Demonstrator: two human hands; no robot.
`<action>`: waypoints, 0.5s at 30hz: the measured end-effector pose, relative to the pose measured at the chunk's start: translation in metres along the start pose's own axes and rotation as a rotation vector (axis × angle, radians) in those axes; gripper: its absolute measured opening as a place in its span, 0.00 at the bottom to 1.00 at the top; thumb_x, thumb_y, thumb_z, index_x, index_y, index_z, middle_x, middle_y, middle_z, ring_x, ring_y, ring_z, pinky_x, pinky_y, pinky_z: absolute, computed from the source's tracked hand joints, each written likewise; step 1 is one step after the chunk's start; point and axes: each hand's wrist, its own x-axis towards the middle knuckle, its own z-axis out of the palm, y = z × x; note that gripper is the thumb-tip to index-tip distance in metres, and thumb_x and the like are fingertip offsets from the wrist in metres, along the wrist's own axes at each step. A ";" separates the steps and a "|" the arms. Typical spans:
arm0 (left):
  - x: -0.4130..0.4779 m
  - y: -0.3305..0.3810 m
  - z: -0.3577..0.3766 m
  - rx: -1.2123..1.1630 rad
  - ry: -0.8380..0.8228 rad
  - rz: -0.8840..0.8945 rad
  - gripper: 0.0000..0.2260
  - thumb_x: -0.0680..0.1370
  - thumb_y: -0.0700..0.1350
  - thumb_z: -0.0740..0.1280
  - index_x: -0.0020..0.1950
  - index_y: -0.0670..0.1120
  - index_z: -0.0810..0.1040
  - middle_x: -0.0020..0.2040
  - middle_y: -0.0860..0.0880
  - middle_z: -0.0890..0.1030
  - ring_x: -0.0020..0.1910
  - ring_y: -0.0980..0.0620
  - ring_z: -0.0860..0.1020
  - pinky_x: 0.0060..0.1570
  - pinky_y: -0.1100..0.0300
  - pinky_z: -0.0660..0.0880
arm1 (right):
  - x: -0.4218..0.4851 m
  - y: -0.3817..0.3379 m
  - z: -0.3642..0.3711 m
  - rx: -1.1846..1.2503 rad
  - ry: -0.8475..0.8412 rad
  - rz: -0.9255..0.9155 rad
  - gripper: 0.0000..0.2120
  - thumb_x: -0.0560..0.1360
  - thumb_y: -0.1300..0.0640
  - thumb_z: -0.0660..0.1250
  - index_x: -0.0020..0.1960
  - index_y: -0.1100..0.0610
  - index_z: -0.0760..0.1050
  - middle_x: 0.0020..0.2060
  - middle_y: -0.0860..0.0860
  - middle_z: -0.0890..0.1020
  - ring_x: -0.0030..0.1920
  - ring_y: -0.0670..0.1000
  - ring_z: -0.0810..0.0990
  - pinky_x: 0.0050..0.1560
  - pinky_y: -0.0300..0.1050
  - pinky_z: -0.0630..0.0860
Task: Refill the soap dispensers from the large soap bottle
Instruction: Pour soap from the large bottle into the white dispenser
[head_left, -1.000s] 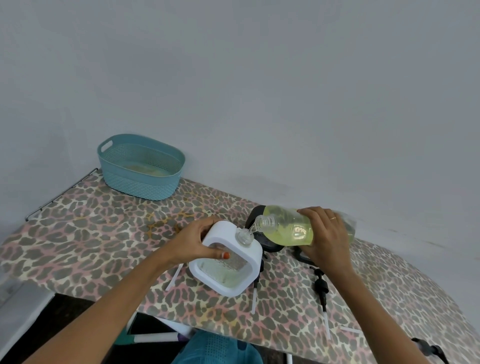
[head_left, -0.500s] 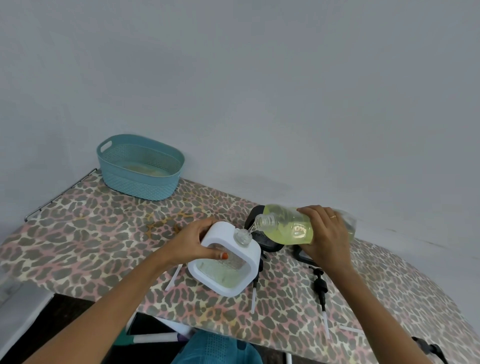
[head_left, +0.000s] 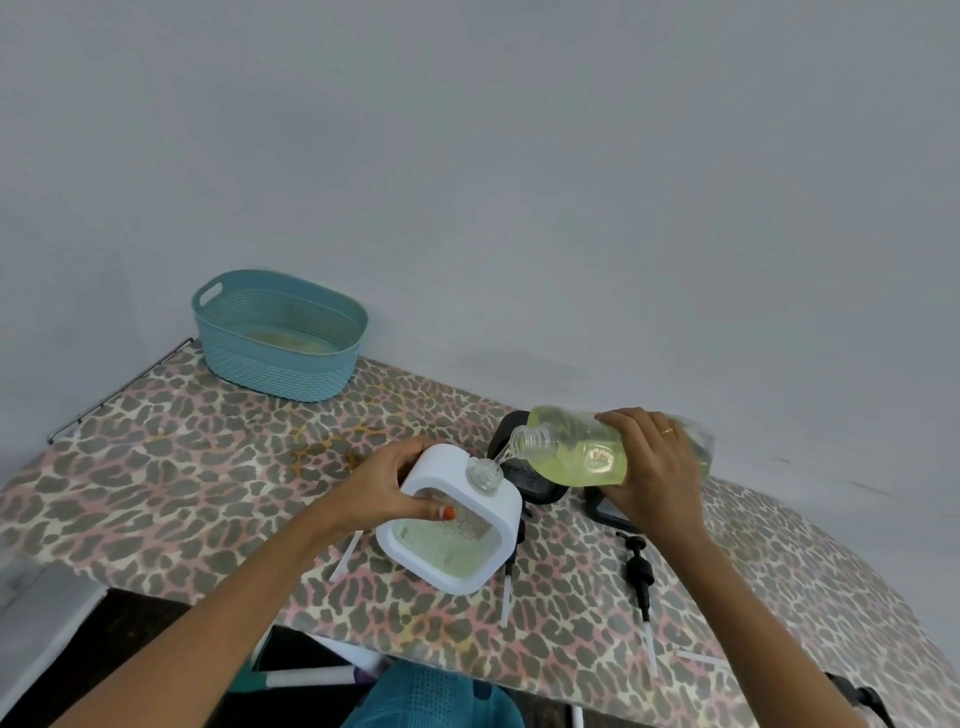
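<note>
Pouring step: right hand (head_left: 655, 470) grips tilted soap bottle (head_left: 576, 449) over the neck of the white dispenser (head_left: 457, 525), gripped near-centre on table (head_left: 156, 467) by left hand (head_left: 387, 491); next, probably level bottle before overflow.

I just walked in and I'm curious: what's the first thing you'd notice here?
In the middle, the right hand tips a big soap bottle of yellow-green liquid, pouring a thin stream into the white dispenser that the left hand grips. At the back left of the leopard-print table sits a teal basket.
</note>
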 end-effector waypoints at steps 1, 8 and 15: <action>0.000 -0.001 0.000 0.006 0.002 0.003 0.32 0.54 0.61 0.78 0.53 0.51 0.77 0.47 0.50 0.83 0.48 0.53 0.81 0.45 0.62 0.78 | 0.000 0.000 0.000 0.000 -0.002 -0.001 0.36 0.48 0.65 0.81 0.52 0.57 0.68 0.41 0.55 0.82 0.45 0.50 0.70 0.46 0.42 0.64; 0.000 -0.002 -0.001 0.030 0.011 0.012 0.34 0.54 0.61 0.77 0.54 0.48 0.76 0.50 0.45 0.81 0.49 0.51 0.81 0.47 0.60 0.79 | 0.001 0.000 -0.001 -0.005 0.006 -0.015 0.36 0.47 0.65 0.81 0.52 0.57 0.68 0.41 0.56 0.82 0.45 0.51 0.70 0.46 0.43 0.65; 0.000 -0.002 0.001 0.041 0.018 0.014 0.34 0.54 0.62 0.77 0.54 0.47 0.76 0.50 0.43 0.81 0.48 0.50 0.80 0.47 0.59 0.79 | 0.002 0.000 -0.003 -0.014 0.011 -0.025 0.37 0.47 0.66 0.81 0.51 0.57 0.68 0.41 0.56 0.82 0.45 0.51 0.70 0.46 0.43 0.64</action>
